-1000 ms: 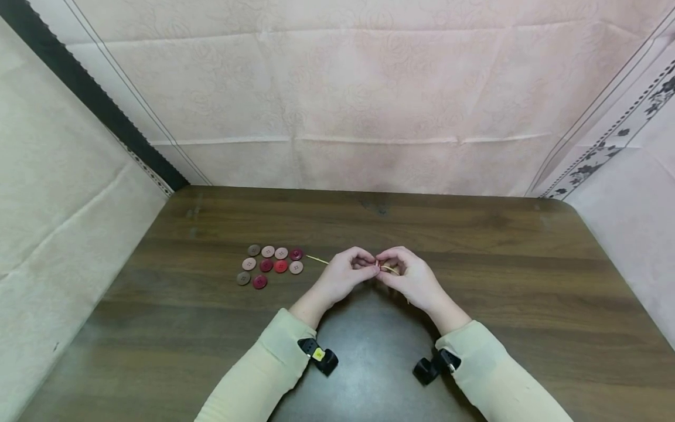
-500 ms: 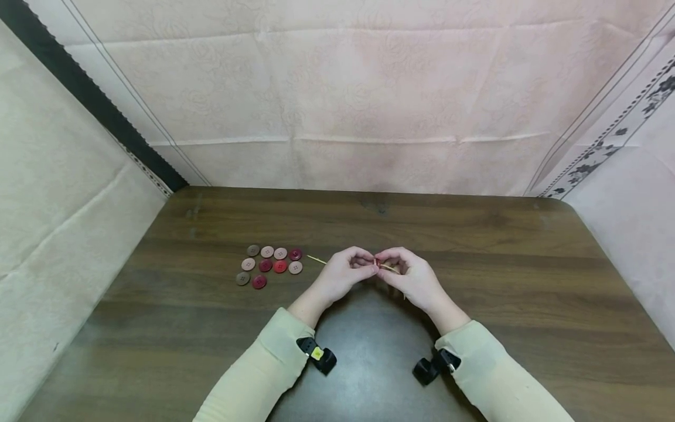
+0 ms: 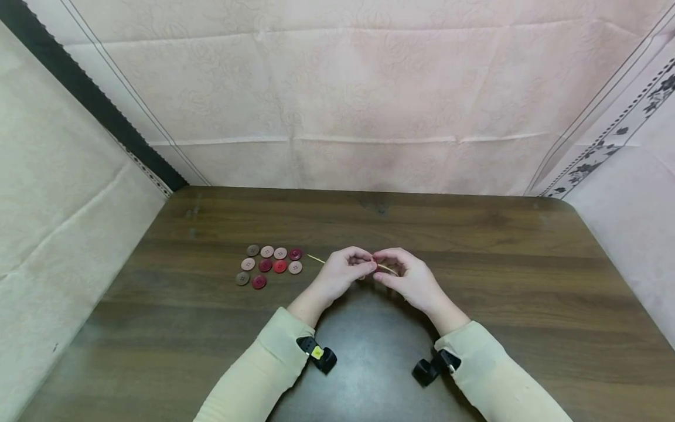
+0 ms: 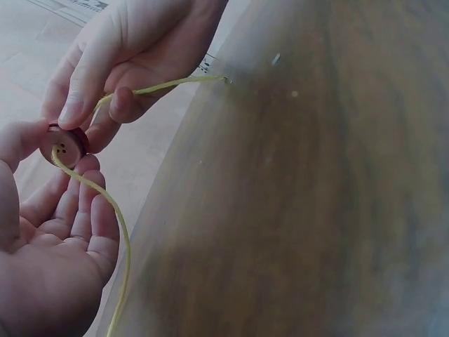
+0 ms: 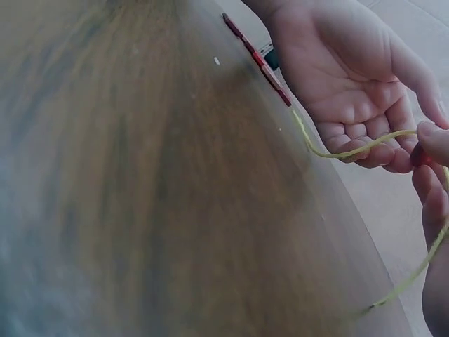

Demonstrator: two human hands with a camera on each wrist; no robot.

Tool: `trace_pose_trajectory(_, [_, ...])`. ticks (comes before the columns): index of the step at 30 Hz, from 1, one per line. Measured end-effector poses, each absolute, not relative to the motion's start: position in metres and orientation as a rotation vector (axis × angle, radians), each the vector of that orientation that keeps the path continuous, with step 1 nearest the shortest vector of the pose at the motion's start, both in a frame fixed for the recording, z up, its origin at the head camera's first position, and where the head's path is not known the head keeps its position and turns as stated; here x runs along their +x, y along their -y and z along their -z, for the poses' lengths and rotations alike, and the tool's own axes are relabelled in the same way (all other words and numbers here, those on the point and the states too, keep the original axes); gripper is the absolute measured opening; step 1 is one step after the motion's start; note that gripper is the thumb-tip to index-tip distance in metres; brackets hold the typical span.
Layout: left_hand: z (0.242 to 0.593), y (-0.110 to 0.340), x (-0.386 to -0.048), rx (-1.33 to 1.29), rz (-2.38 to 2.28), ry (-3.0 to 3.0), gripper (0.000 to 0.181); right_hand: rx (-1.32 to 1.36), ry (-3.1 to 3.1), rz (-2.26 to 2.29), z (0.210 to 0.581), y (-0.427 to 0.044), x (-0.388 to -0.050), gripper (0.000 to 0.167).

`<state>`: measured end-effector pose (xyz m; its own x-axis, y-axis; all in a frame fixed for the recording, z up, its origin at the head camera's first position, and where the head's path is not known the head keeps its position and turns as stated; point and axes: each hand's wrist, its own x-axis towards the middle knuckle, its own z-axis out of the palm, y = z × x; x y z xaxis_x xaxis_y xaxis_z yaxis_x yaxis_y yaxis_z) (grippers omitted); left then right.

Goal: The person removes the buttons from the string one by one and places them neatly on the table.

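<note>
Left hand and right hand both pinch a pale button, red one behind; yellow cord out of one hole. Slack grip might drop the pair; a tug could unthread them. Farther left, loose buttons on bench: cord end might scatter them.

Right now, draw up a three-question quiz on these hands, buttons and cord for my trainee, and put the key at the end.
1. Count: in the head view, how many loose buttons lie on the table?
2. True or false: the loose buttons lie nearer the left hand than the right hand.
3. Choose: in the left wrist view, what trails from the face of the held pale button?
a) a metal chain
b) a yellow cord
c) a blue ribbon

Key: 1. ten; 2. true; 3. b.
</note>
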<state>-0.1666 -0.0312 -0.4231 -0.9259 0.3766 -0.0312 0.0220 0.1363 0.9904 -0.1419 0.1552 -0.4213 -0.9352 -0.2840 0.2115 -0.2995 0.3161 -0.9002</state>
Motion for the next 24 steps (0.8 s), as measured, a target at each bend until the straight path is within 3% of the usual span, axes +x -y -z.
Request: trace_pose_trajectory(24, [0.4227,0.0373,-0.1679,0.499,-1.789,-2.201,0.023,0.468,2.588,-1.739,0.4265,-0.1558,-0.1438,0.027])
